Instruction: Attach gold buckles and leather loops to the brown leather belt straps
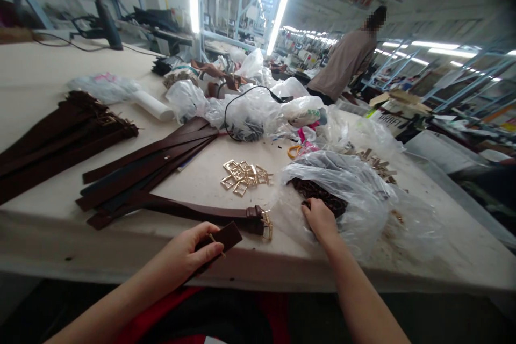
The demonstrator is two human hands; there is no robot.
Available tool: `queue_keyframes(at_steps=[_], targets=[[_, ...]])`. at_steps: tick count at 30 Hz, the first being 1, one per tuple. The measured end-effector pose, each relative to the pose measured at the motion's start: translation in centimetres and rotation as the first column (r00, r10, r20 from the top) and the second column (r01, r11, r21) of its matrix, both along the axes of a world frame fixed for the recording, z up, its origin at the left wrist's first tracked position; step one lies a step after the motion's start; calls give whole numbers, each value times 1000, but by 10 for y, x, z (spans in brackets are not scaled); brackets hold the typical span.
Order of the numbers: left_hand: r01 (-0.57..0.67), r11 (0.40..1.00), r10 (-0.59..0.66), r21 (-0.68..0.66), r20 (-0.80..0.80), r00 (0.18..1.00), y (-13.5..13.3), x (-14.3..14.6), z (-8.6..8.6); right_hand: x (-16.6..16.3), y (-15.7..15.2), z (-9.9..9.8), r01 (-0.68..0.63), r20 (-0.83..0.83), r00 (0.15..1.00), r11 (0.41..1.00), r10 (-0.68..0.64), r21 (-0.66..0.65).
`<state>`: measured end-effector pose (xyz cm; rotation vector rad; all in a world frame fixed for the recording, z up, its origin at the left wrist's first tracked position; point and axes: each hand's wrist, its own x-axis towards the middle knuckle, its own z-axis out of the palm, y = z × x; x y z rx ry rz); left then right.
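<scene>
My left hand [197,250] grips the end of a dark brown belt strap [229,236] near the table's front edge, thumb on top. A gold metal piece crosses the strap by the fingers. My right hand [320,217] reaches into the mouth of a clear plastic bag [342,172], its fingertips on small dark brown loops [318,196]; whether one is pinched is hidden. Between the hands lies a brown belt [201,212] with a gold buckle [267,226] at its right end. Behind it is a pile of loose gold buckles [244,176].
Dark straps [149,164] lie fanned at the left, beside a bundle of buckled belts [60,140]. Plastic bags [250,113] crowd the table's back, with a white roll [152,105] nearby. A person [346,59] stands beyond the table.
</scene>
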<state>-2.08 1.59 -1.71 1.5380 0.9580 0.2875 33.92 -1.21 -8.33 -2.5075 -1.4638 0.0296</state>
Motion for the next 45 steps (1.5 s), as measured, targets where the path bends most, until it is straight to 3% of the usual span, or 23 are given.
queue_keyframes(at_steps=[7, 9, 11, 12, 14, 16, 18, 20, 25, 28, 31, 36, 41, 45], targets=[[15, 1000, -15, 19, -11, 1000, -3, 4, 1, 2, 0, 6, -20, -96, 995, 1000, 20, -6], [33, 999, -32, 38, -23, 999, -4, 6, 2, -12, -4, 14, -45, -130, 990, 999, 46, 16], [31, 998, -30, 56, -27, 999, -5, 7, 3, -41, -10, 22, -105, -276, 953, 991, 123, 78], [21, 998, -20, 65, -24, 1000, -6, 7, 4, -59, -14, 26, -144, -413, 891, 981, 187, 133], [-14, 996, 15, 91, -12, 1000, -7, 8, 6, -101, -20, 34, -184, -718, 623, 950, 310, 251], [-49, 990, 50, 130, -7, 999, -8, 8, 8, -139, -23, 40, -160, -865, 382, 945, 326, 285], [-82, 978, 86, 190, -15, 996, -9, 7, 10, -166, -22, 43, -103, -928, 220, 953, 300, 284], [-101, 962, 114, 253, -36, 993, -10, 6, 11, -181, -20, 43, -69, -946, 141, 956, 292, 285], [-100, 936, 133, 338, -76, 988, -10, 6, 9, -184, -20, 44, -109, -942, 132, 949, 309, 296], [-100, 921, 148, 376, -100, 984, -10, 7, 6, -182, -26, 49, -106, -960, 24, 956, 278, 274], [-115, 910, 172, 398, -111, 979, -9, 8, 5, -183, -30, 50, -20, -964, -76, 967, 254, 256], [-107, 907, 174, 407, -132, 976, -10, 8, 5, -186, -28, 41, 143, -960, -52, 954, 273, 264], [-40, 929, 110, 368, -171, 979, -12, 9, 6, -182, -27, 40, 83, -945, 98, 944, 312, 320], [-46, 929, 109, 367, -152, 982, -14, 12, 5, -180, -28, 42, 54, -926, 115, 929, 358, 366]])
